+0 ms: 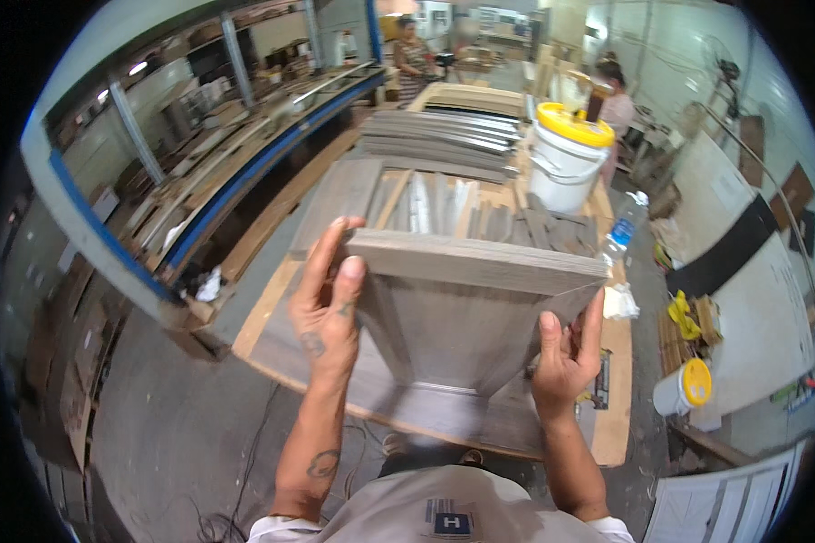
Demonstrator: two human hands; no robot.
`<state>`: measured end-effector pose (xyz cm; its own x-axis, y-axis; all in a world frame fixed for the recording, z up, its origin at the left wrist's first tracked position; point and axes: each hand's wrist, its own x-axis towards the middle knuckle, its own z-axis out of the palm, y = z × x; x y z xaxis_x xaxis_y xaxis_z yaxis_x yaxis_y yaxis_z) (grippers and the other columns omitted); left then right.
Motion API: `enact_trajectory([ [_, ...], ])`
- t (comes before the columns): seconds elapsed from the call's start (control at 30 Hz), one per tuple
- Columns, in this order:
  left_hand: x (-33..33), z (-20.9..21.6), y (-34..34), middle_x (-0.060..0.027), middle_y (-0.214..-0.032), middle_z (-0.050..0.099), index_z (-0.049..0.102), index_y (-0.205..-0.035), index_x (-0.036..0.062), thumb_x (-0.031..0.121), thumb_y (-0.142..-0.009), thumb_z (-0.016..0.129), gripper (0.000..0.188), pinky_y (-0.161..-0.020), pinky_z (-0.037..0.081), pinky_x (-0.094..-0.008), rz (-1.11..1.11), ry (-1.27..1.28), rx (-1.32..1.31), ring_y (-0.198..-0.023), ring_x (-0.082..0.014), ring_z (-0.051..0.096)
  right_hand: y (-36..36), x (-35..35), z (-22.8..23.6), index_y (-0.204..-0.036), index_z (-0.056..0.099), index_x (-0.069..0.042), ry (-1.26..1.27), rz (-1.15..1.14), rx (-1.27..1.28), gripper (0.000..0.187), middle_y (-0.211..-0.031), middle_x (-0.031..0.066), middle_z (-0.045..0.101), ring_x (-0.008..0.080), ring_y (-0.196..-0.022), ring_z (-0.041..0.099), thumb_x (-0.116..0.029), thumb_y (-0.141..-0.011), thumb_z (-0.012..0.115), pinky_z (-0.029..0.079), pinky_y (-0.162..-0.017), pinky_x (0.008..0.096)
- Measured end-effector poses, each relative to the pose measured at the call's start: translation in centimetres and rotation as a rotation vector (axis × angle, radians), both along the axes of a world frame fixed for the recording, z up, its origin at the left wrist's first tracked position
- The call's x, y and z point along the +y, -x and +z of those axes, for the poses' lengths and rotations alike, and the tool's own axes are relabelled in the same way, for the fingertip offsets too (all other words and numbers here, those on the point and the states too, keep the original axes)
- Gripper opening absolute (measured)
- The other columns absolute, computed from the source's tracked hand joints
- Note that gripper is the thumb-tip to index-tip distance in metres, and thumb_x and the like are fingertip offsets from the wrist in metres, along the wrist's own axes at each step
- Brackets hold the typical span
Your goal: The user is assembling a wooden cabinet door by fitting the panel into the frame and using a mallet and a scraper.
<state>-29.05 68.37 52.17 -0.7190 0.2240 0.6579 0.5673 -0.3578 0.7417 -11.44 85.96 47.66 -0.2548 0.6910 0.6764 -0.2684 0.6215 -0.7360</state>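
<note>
Here, a tan wooden worktable (618, 391), a grey wood-grain rectangular framed panel (457, 337) held over its near end, a yellow-lidded white plastic bucket (566, 167) (farther back), the person's left hand (328, 312) clasping the panel's left edge, right hand (566, 366) its right.

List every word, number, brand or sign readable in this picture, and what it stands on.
Grey shirt: light letter in a dark blue square; visible, not copied here. Smaller marks above: too small to read.
Blue label on plastic bottle: too blurred.
Yellow lid of small bucket: any marks too blurred.
Framed wooden panel: no writing seen.
</note>
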Motion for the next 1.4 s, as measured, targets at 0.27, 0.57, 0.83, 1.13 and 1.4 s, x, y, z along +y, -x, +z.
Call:
enact_trajectory([
  [0.27, 2.3, -0.5, -2.5, -0.0239, -0.139, 0.051, 0.036, -0.144, -0.0069, 0.016, -0.095, 0.062, 0.06, -0.108, 0.039, -0.0411, 0.207, -0.047, -0.029, -0.127, -0.0301, 0.051, -0.7, -0.8, 1.9, -0.133, 0.048, 0.013, -0.004, -0.201, -0.051, 0.058, -0.128, 0.0293, 0.058, 0.0332, -0.109, 0.062, -0.011, -0.086, 0.072, 0.049, -0.094, 0.037],
  [0.57, -0.4, -11.0, -1.5, -0.021, -0.148, 0.041, 0.024, -0.153, 0.0013, 0.019, -0.089, 0.071, 0.081, -0.11, 0.032, -0.0371, 0.018, 0.042, -0.157, -0.131, -0.0275, 0.045, -3.0, -2.6, -4.2, -0.131, 0.049, 0.006, 0.121, -0.113, -0.256, 0.049, -0.112, 0.0225, 0.062, 0.0318, -0.101, 0.063, -0.017, -0.091, 0.067, 0.05, -0.084, 0.0369],
  [0.83, 1.3, -3.3, -3.7, -0.0172, -0.14, 0.052, 0.039, -0.148, 0.0017, 0.001, -0.083, 0.072, 0.073, -0.103, 0.039, -0.0338, -0.063, 0.13, 0.051, -0.121, -0.024, 0.053, -4.3, -3.1, -4.6, -0.118, 0.044, 0.004, 0.33, -0.063, -0.389, 0.035, -0.1, 0.0096, 0.059, 0.0144, -0.089, 0.059, -0.011, -0.094, 0.065, 0.047, -0.074, 0.0248],
  [1.13, 7.3, -3.7, -7.6, -0.014, -0.082, 0.059, 0.057, -0.137, 0.015, 0.008, -0.079, 0.074, 0.061, -0.069, 0.048, -0.0397, -0.245, 0.839, 0.656, -0.077, -0.0326, 0.057, -5.3, -4.8, -26.7, -0.124, 0.048, -0.002, 0.391, 0.207, -0.223, 0.031, -0.093, 0.0066, 0.057, 0.0186, -0.088, 0.058, -0.018, -0.099, 0.057, 0.049, -0.076, 0.032],
  [1.4, 8.4, -11.6, -7.5, -0.0111, -0.078, 0.052, 0.056, -0.138, 0.0222, 0.009, -0.081, 0.072, 0.061, -0.068, 0.045, -0.0404, -0.253, 0.944, 0.706, -0.072, -0.0303, 0.052, -3.2, -5.1, -28.2, -0.123, 0.044, -0.002, 1.468, 0.378, 0.039, 0.043, -0.11, 0.0123, 0.058, 0.0223, -0.102, 0.06, -0.032, -0.097, 0.061, 0.052, -0.093, 0.0427],
])
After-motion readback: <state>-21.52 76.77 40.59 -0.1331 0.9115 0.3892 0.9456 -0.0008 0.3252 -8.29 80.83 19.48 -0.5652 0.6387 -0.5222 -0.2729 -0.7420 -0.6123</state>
